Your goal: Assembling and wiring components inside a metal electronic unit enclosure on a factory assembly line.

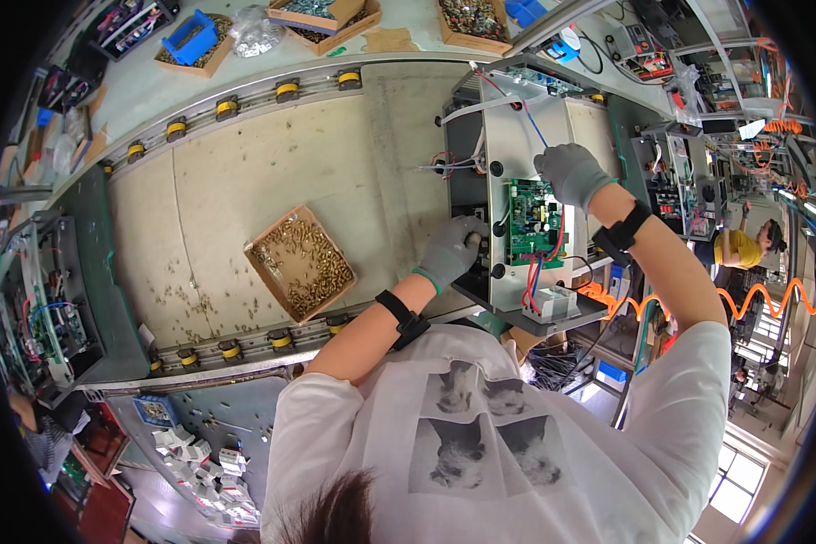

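Note:
A metal chassis (510, 145) with a green circuit board (537, 218) in it stands in front of me, to the right of the middle. My right hand (575, 176), in a grey glove, is closed above the upper end of the board. Its fingertips pinch the lower end of a blue wire (534, 124) that runs down from the chassis's far part. My left hand (451, 253), also gloved, is at the chassis's left side with its fingers curled in. What those fingers hold, if anything, is hidden. Red and blue wires (535, 276) hang at the board's near end.
A cardboard box of brass-coloured screws (337, 302) sits left on the conveyor bed (272, 145), with loose screws scattered nearby. Yellow rollers (228, 109) line both edges. More parts boxes (477, 42) are on the far bench. A coiled orange hose (689, 304) hangs at right.

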The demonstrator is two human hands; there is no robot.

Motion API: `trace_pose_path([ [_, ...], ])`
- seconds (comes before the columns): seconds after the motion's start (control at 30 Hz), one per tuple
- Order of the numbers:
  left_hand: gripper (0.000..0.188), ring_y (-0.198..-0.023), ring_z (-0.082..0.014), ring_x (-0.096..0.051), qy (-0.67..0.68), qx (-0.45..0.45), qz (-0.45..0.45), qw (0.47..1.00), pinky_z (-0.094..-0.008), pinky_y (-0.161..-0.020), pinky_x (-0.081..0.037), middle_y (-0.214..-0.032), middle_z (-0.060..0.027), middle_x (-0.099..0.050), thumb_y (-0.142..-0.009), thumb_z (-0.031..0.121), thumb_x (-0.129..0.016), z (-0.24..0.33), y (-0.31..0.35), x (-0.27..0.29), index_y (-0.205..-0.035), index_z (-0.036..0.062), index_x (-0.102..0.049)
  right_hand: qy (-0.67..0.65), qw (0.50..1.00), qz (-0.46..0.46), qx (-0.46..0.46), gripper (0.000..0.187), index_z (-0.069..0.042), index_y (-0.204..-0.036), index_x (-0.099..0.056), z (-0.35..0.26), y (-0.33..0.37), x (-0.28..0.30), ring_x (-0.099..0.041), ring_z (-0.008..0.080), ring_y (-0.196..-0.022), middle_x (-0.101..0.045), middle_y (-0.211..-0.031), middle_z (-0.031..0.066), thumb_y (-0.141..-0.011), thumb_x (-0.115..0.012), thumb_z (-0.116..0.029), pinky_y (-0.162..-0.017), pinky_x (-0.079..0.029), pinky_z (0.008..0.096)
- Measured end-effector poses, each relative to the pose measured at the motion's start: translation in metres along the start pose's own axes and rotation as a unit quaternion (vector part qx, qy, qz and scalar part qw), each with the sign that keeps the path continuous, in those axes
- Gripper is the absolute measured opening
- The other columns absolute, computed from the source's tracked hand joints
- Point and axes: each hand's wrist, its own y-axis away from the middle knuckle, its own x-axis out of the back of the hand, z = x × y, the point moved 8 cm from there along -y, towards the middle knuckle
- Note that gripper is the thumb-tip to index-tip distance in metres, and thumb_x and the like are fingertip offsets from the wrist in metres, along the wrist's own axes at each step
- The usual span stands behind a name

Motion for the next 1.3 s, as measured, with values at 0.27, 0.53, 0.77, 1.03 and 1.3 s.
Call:
trace_pose_path([
  [0.27,0.016,-0.085,-0.0333,-0.059,-0.012,-0.001,-0.001,1.0,-0.0395,-0.076,-0.048,-0.088,-0.0131,-0.062,-0.078,0.002,-0.052,-0.003,0.0,-0.002,-0.088,0.0073,-0.063,-0.483,0.862,-0.121,-0.098,0.019,-0.004,-0.088,-0.068,0.029,0.002,-0.012,-0.063,0.0157,-0.064,-0.065,-0.071,0.0067,-0.076,-0.06,-0.016,-0.061,-0.05,0.0283],
  [0.53,0.015,-0.085,-0.0334,-0.058,-0.016,0.0,0.003,1.0,-0.0401,-0.075,-0.048,-0.088,-0.013,-0.062,-0.079,0.003,-0.051,0.003,0.001,-0.001,-0.087,0.0066,-0.063,-0.508,0.858,-0.057,-0.053,0.015,-0.005,-0.086,-0.067,0.026,-0.007,-0.013,-0.064,0.0164,-0.067,-0.065,-0.072,0.0076,-0.076,-0.059,-0.013,-0.061,-0.05,0.0292],
  [0.77,0.023,-0.083,-0.0323,-0.059,-0.139,-0.055,0.105,0.983,-0.039,-0.071,-0.048,-0.09,-0.0135,-0.062,-0.082,0.014,-0.056,0.042,0.018,0.012,-0.103,0.0052,-0.058,0.015,0.988,0.132,0.079,0.015,-0.013,-0.087,-0.061,-0.015,0.004,0.027,-0.056,0.0206,-0.092,-0.058,-0.091,0.0034,-0.072,-0.062,-0.011,-0.076,-0.046,0.032],
  [1.03,0.057,-0.082,-0.027,-0.061,-0.09,0.131,0.017,0.987,-0.039,-0.072,-0.048,-0.09,-0.0118,-0.06,-0.079,0.017,-0.061,0.022,0.006,-0.009,-0.13,0.006,-0.038,0.126,0.98,0.145,0.049,0.012,-0.01,-0.085,-0.06,-0.026,0.011,0.017,-0.055,0.0191,-0.087,-0.055,-0.085,0.003,-0.074,-0.058,-0.012,-0.07,-0.046,0.0287],
  [1.3,0.062,-0.087,-0.032,-0.06,-0.151,0.152,-0.002,0.977,-0.0419,-0.076,-0.048,-0.094,-0.0133,-0.06,-0.077,0.008,-0.056,0.022,0.003,-0.014,-0.133,0.0082,-0.033,-0.018,0.995,0.095,-0.037,0.014,-0.009,-0.088,-0.066,-0.007,0.008,0.016,-0.06,0.0262,-0.091,-0.06,-0.091,0.0077,-0.075,-0.06,-0.007,-0.077,-0.05,0.036],
])
